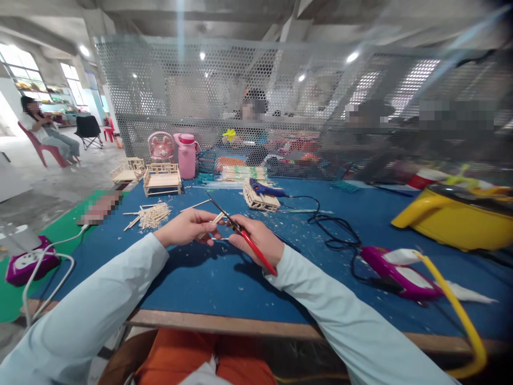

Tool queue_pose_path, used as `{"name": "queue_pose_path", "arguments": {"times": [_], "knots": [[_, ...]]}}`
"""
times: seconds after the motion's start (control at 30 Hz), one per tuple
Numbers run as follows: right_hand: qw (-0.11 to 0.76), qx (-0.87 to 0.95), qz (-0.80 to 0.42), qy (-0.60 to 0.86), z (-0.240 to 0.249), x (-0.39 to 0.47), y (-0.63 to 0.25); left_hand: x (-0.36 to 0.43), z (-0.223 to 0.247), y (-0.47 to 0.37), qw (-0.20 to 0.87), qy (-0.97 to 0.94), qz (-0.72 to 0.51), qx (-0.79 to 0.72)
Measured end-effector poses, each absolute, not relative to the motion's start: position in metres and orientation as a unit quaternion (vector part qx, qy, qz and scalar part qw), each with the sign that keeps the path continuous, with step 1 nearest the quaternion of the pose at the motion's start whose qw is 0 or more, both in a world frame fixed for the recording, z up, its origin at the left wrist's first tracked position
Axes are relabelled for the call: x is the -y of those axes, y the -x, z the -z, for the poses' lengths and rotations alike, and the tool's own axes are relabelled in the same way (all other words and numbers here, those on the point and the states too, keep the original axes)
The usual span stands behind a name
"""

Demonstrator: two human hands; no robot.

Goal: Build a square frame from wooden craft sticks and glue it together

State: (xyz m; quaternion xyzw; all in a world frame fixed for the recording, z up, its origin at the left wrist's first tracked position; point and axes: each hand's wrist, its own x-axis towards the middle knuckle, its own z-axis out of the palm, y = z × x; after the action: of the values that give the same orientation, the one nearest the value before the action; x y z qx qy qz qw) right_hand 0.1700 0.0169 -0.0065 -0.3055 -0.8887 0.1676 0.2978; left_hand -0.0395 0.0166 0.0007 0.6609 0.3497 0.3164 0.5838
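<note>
Over the middle of the blue table [192, 286], my left hand [192, 227] is closed on thin wooden sticks [218, 218]. My right hand [258, 238] grips a red-handled tool [256, 250] with a long, narrow dark tip angled up and left past the sticks. Its exact kind is unclear. Another pale stick [219, 239] spans the small gap between my hands, near the fingertips of both. Loose cut sticks [154, 215] lie in a pile beyond my left hand. Beyond my right hand, a blue glue gun [264, 188] rests on a small wooden stick frame [260, 202].
Small stick-built beds [162, 179] stand at the back left beside a pink bottle [186, 158]. A purple power strip [401, 275], black cable [340, 235] and yellow pot [452, 219] occupy the right. A perforated metal screen [216, 85] rises behind; people sit beyond it and far left.
</note>
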Motion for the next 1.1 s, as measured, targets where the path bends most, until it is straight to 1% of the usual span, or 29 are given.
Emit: {"name": "queue_pose_path", "arguments": {"times": [0.3,0.5,0.6,0.7,0.97,1.1], "knots": [[0.266,0.894,-0.077,0.353,0.001,-0.019,-0.174,-0.015,-0.004,0.042,0.541,-0.679,-0.339,-0.363],[0.251,0.903,-0.051,0.346,-0.002,-0.019,-0.175,-0.014,-0.001,0.038,0.497,-0.704,-0.361,-0.357],[0.236,0.909,-0.028,0.343,-0.003,-0.019,-0.176,-0.014,0.0,0.039,0.455,-0.731,-0.349,-0.37],[0.231,0.912,-0.011,0.338,-0.005,-0.019,-0.178,-0.014,-0.001,0.039,0.436,-0.75,-0.332,-0.371],[0.244,0.905,-0.004,0.347,-0.005,-0.018,-0.18,-0.015,0.002,0.038,0.445,-0.747,-0.328,-0.368],[0.254,0.892,-0.029,0.372,-0.002,-0.018,-0.179,-0.013,0.0,0.035,0.501,-0.707,-0.343,-0.362]]}}
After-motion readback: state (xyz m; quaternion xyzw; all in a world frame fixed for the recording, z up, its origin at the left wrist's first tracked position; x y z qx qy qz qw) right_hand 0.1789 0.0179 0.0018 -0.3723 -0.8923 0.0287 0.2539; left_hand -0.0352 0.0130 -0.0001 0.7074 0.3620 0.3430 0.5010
